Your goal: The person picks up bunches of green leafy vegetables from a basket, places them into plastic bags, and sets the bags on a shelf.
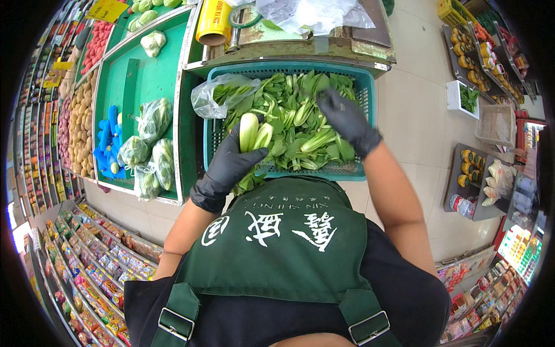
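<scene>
My left hand [236,158], in a black glove, grips a small bunch of bok choy [249,132], its pale stem ends pointing up and away from me. Leaves hang below that hand at the front left of the basket. My right hand [342,115], gloved alike and slightly blurred, is over the right part of a teal plastic basket [368,86]; whether its fingers hold a leaf cannot be told. Loose leafy bok choy [303,115] fills much of the basket. A clear plastic bag [206,97] with greens lies over the back left corner.
Behind the basket, a worn bench [360,58] bears a yellow wrap roll [214,21], a tape roll [245,16] and clear plastic bags [316,13]. To the left, a green display bin [151,73] holds bagged vegetables [154,119]. Snack shelves [95,277] stand lower left.
</scene>
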The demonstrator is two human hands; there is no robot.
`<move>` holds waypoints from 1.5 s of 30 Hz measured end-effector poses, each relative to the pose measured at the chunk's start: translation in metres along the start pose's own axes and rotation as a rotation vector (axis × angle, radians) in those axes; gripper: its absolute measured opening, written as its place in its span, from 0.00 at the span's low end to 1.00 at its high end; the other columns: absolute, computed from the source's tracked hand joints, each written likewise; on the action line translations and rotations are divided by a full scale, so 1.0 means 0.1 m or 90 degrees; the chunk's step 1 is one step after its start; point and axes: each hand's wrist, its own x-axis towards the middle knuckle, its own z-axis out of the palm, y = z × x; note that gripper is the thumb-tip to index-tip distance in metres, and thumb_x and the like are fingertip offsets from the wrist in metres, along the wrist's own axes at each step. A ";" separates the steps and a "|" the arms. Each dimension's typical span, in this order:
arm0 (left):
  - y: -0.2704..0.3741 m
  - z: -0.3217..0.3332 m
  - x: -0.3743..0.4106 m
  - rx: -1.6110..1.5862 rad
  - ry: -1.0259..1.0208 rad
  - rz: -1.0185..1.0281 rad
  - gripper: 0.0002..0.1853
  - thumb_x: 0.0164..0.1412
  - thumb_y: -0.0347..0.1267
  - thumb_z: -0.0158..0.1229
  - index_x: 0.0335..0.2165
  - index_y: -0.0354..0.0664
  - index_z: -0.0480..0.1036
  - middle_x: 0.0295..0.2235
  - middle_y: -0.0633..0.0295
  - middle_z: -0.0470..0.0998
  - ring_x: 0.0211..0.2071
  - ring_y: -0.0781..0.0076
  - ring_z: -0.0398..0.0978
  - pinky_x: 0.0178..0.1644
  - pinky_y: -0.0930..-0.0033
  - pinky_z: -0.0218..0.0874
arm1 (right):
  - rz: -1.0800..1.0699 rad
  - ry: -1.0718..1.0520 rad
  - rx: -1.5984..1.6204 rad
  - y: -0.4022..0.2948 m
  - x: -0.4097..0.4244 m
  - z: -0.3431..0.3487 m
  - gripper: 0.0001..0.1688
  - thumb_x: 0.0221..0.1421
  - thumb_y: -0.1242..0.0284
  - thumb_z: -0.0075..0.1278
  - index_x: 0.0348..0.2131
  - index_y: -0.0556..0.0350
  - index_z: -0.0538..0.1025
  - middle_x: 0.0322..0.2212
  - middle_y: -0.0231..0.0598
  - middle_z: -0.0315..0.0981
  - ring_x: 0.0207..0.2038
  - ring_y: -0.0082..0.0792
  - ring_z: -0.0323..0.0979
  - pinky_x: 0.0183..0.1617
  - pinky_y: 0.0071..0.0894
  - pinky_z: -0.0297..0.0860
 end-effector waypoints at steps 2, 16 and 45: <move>0.10 -0.11 0.01 -0.031 -0.027 -0.010 0.36 0.53 0.18 0.61 0.59 0.40 0.61 0.51 0.61 0.71 0.51 0.72 0.70 0.57 0.70 0.60 | -0.131 0.123 -0.125 -0.32 0.46 -0.24 0.30 0.64 0.52 0.39 0.56 0.52 0.67 0.45 0.54 0.73 0.46 0.50 0.74 0.51 0.46 0.68; -0.19 0.03 0.26 -0.363 0.304 0.103 0.25 0.58 0.23 0.59 0.53 0.39 0.64 0.46 0.61 0.73 0.46 0.70 0.73 0.50 0.69 0.66 | -0.394 -0.234 0.278 -0.83 0.22 0.89 0.51 0.48 0.59 0.65 0.62 0.60 0.57 0.58 0.51 0.62 0.60 0.43 0.61 0.64 0.38 0.56; 0.20 -0.81 0.73 -0.289 0.130 0.128 0.17 0.59 0.19 0.49 0.48 0.37 0.71 0.42 0.55 0.78 0.33 0.74 0.75 0.39 0.76 0.67 | -0.013 0.219 0.561 0.41 -0.37 0.36 0.21 0.60 0.79 0.50 0.53 0.59 0.70 0.45 0.37 0.76 0.48 0.28 0.71 0.56 0.30 0.65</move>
